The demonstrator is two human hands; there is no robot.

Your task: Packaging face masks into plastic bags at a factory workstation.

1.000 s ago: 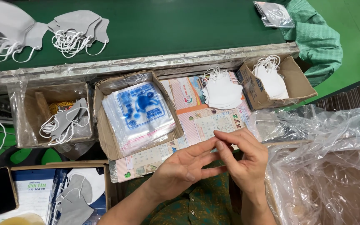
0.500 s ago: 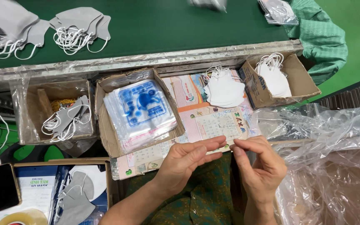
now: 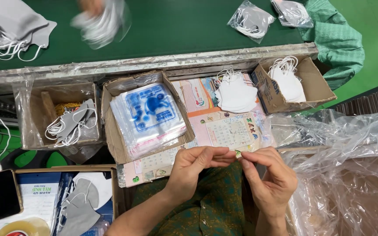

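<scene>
My left hand (image 3: 197, 164) and my right hand (image 3: 268, 177) meet fingertip to fingertip over my lap, just below a printed sheet (image 3: 224, 131). Both pinch a small thin piece (image 3: 237, 153) between thumb and fingers; what it is cannot be made out. A cardboard box of clear printed bags (image 3: 147, 116) lies just above my left hand. A stack of white masks (image 3: 235, 92) rests on the sheet above my right hand. Another box with white masks (image 3: 287, 83) stands to its right.
A box of grey masks (image 3: 68, 124) stands at the left. A green belt (image 3: 176, 30) carries grey masks (image 3: 9, 28), bagged masks (image 3: 251, 18), and another person's blurred hand with a bag (image 3: 99, 19). Crumpled clear plastic (image 3: 346, 175) fills the right. A phone (image 3: 4, 193) and tape roll (image 3: 16, 226) lie lower left.
My hands have drawn apart from an overlapping grip to a fingertip pinch. On the belt the masks have shifted left, and another person's hand with a bag has come in at the top.
</scene>
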